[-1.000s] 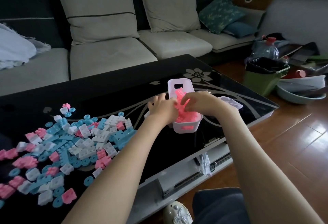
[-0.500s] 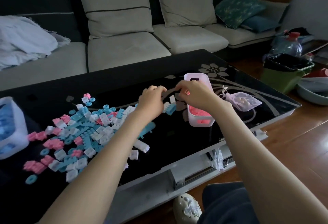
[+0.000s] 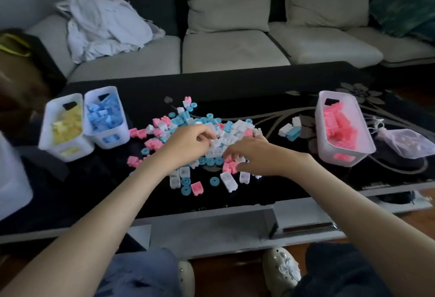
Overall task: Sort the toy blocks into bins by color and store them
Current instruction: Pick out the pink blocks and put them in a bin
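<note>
In the head view, your left hand (image 3: 188,146) and right hand (image 3: 255,155) curl their fingers into the block pile (image 3: 235,129) on the table (image 3: 235,85). I cannot tell whether either pinches a block. The pink bin (image 3: 339,153) stands to the right, the blue bin (image 3: 110,138) and yellow bin (image 3: 67,149) to the left.

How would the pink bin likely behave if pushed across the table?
Pink bin looks like thin plastic heaped with blocks, so probably light yet top-heavy. On the glossy table it would likely slide easily; heaped blocks may spill.
</note>
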Motion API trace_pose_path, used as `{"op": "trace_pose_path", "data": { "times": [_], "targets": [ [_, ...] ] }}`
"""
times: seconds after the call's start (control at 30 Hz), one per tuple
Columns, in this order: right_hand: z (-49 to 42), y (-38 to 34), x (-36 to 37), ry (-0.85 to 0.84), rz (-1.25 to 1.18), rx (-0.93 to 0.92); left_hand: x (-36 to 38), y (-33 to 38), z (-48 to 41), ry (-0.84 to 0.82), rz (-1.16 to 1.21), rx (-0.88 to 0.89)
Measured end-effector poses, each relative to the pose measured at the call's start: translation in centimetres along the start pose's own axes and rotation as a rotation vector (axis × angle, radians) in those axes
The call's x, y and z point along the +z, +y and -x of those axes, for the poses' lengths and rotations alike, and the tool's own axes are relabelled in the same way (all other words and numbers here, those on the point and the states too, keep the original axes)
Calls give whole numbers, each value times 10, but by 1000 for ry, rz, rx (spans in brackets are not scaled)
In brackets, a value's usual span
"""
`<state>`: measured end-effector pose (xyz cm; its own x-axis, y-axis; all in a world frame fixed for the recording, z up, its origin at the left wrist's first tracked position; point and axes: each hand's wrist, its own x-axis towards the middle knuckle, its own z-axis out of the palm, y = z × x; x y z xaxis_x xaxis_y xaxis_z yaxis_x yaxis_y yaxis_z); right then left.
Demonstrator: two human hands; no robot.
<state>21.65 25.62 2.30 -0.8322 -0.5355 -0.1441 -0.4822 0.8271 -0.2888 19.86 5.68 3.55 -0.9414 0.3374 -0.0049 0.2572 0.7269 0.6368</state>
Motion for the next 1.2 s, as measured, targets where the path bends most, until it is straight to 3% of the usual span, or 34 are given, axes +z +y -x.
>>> {"op": "trace_pose_path", "data": {
  "times": [0.07, 0.2, 0.43, 0.63, 0.83, 0.93, 1.1, 1.2],
  "targets": [
    [-8, -6, 9, -34, 66, 32, -5, -6, 13, -52, -3, -20],
    [-19, -12, 22, -8, 142, 46, -2, -20, 32, -205, -227, -32],
    [-30, -16, 27, 108, 254, -61, 9, -38, 47, -132, -584, 86],
    [-37, -8, 30, 123, 216, -80, 21, -33, 39, -1, -548, 168],
    [-39, -5, 24, 56, 196, -92, 29, -17, 35, 117, -360, 231],
    [-37, -4, 10, 27, 64, -78, 34, -9, 28, 171, -304, 276],
    [-30, 3, -4, 191, -122, -22, 38, -18, 18, 153, -337, 189],
    [-29, 5, -5, 191, -157, 6, 39, -23, 13, 131, -345, 167]
  ]
}}
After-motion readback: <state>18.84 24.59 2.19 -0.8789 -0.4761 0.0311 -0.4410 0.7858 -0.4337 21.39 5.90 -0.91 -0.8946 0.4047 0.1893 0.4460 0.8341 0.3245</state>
